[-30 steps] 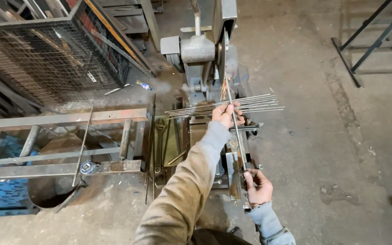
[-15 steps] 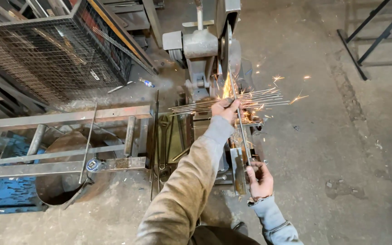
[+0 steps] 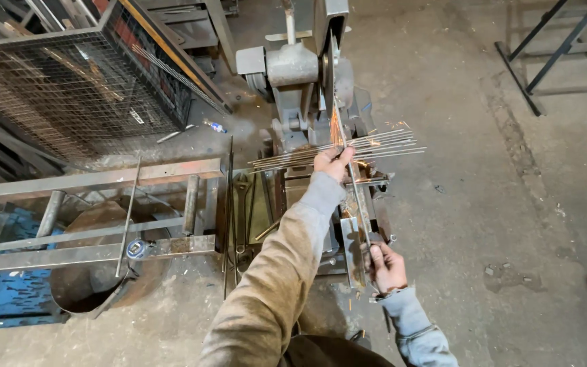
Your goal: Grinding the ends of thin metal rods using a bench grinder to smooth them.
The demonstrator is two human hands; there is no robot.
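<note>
A bundle of thin steel rods (image 3: 392, 145) lies across the bed of a grey chop saw (image 3: 293, 68). My left hand (image 3: 333, 163), in a tan sleeve, presses down on the bundle just beside the cutting disc (image 3: 333, 81). A few orange sparks (image 3: 338, 129) fly where the disc meets the rods. Nearer to me, my right hand (image 3: 386, 266), in a grey-blue sleeve, grips the near end of a long narrow metal bar (image 3: 358, 204) that runs up toward the disc.
A wire mesh cage (image 3: 69, 88) stands at the upper left. A rusty steel roller frame (image 3: 90, 180) extends left of the saw, with a round tape measure (image 3: 135, 249) on it. A wrench (image 3: 241, 204) lies beside the saw. A black metal frame (image 3: 552, 47) stands at the upper right.
Sparks burst out half a second ago where the disc met the rods and have now thinned. Both hands have kept their grips.
</note>
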